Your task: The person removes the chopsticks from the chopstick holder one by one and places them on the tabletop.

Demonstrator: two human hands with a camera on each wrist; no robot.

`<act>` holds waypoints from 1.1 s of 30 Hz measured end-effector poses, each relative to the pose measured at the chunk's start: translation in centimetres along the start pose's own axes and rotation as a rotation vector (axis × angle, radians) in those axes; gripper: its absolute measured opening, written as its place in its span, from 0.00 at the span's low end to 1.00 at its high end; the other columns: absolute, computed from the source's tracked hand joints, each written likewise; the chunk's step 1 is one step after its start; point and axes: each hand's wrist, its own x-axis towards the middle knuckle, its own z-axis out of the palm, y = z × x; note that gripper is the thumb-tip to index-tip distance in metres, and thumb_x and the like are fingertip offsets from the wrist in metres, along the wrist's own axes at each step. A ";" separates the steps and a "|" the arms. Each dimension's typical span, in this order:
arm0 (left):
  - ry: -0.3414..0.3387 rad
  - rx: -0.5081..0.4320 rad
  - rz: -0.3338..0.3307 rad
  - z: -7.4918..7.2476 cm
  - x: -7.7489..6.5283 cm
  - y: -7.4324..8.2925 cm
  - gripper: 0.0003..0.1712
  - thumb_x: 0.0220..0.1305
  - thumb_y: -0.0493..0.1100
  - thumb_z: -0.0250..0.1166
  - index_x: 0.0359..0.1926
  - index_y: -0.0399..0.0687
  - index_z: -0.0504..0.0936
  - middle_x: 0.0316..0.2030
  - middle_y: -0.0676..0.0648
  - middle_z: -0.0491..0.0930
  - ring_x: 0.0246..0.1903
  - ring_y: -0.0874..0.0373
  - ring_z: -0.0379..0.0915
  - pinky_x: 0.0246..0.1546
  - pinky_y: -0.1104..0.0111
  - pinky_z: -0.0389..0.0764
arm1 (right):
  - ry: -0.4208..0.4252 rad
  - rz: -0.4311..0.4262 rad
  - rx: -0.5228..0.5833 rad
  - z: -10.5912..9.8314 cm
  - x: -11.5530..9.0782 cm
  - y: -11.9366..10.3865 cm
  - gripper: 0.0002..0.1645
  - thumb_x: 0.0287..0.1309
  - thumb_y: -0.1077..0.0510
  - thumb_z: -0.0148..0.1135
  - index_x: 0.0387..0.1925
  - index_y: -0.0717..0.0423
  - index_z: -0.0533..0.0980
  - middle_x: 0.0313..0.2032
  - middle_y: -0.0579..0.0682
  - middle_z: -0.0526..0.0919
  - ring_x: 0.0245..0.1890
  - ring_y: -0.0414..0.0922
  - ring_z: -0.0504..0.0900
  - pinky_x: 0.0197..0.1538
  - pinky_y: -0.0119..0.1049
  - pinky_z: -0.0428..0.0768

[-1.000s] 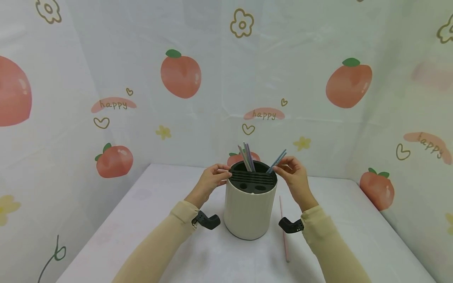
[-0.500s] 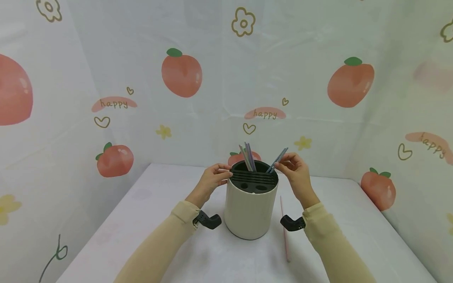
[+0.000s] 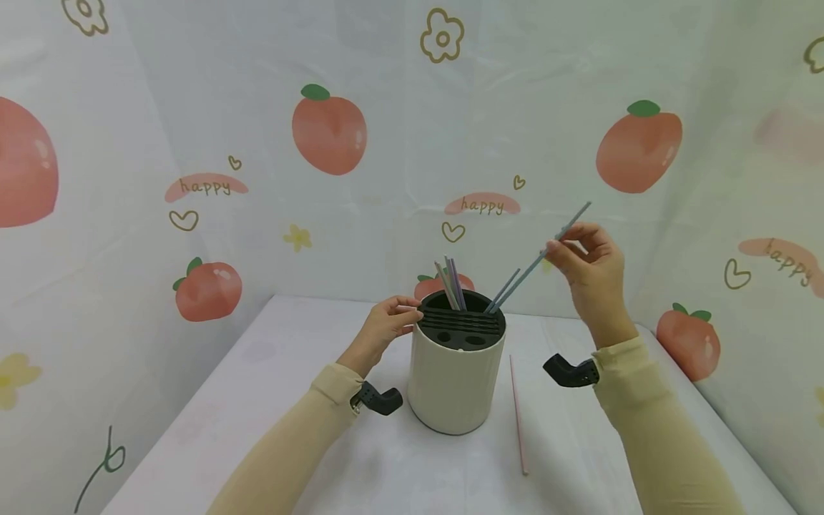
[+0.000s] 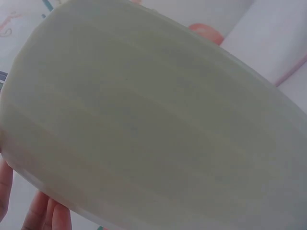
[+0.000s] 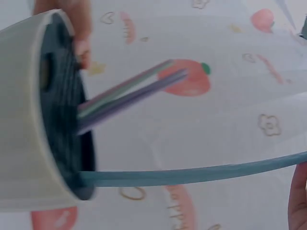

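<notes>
A round off-white pen holder (image 3: 453,386) with a black slotted top (image 3: 462,325) stands upright on the table. My left hand (image 3: 381,329) holds its left rim, thumb at the top edge; in the left wrist view fingertips (image 4: 60,215) show past the wall. My right hand (image 3: 595,268) is raised to the right and pinches a long thin blue stick (image 3: 529,267). The stick slants down, its lower end still at the holder's opening. Beside it a shorter length of another blue stick (image 3: 505,286) pokes out. Several purple and pale sticks (image 5: 132,100) lean in the back compartment.
One pink stick (image 3: 518,422) lies on the white table (image 3: 270,400), right of the holder. Behind and at both sides hangs a white cloth (image 3: 386,229) printed with peaches, flowers and hearts. Each wrist wears a black camera mount (image 3: 571,370).
My right hand has moved up and to the right, drawing one blue stick partly out of the holder. The other blue stick stays in it. My left hand keeps its place at the rim.
</notes>
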 end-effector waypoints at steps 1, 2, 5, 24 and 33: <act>0.000 0.000 0.001 0.0 0.0 0.0 0.14 0.61 0.36 0.64 0.48 0.39 0.79 0.41 0.46 0.79 0.43 0.57 0.77 0.55 0.56 0.79 | 0.013 -0.014 0.034 0.1 0.3 -0.7 0.13 0.53 0.81 0.58 0.35 0.64 0.74 0.32 0.52 0.79 0.29 0.44 0.83 0.39 0.32 0.85; 0.001 0.003 0.000 0.0 0.0 0.0 0.14 0.61 0.36 0.64 0.48 0.39 0.79 0.41 0.46 0.79 0.43 0.57 0.77 0.56 0.56 0.79 | 0.033 -0.026 0.071 0.2 0.5 -1.3 0.13 0.52 0.81 0.58 0.35 0.65 0.74 0.32 0.54 0.79 0.28 0.45 0.83 0.38 0.33 0.86; 0.001 0.003 -0.001 -0.1 0.1 0.0 0.14 0.61 0.36 0.64 0.48 0.39 0.79 0.41 0.46 0.78 0.43 0.57 0.77 0.55 0.56 0.79 | 0.086 -0.047 0.141 -0.1 1.1 -3.0 0.12 0.52 0.81 0.58 0.36 0.68 0.74 0.32 0.55 0.78 0.27 0.47 0.82 0.35 0.34 0.86; -0.008 0.012 0.004 -0.1 -0.1 -0.2 0.15 0.62 0.37 0.64 0.49 0.38 0.78 0.43 0.44 0.78 0.43 0.57 0.77 0.55 0.56 0.79 | 0.216 0.421 -0.198 -10.2 -4.6 2.6 0.13 0.56 0.71 0.64 0.36 0.50 0.81 0.33 0.41 0.80 0.34 0.35 0.83 0.38 0.29 0.84; -0.008 0.011 0.008 -0.1 0.0 -0.2 0.15 0.62 0.37 0.64 0.49 0.38 0.78 0.42 0.44 0.79 0.43 0.57 0.77 0.54 0.57 0.80 | 0.090 0.678 -0.516 -13.2 -8.2 8.0 0.32 0.60 0.61 0.65 0.60 0.74 0.66 0.34 0.38 0.80 0.35 0.32 0.82 0.40 0.28 0.83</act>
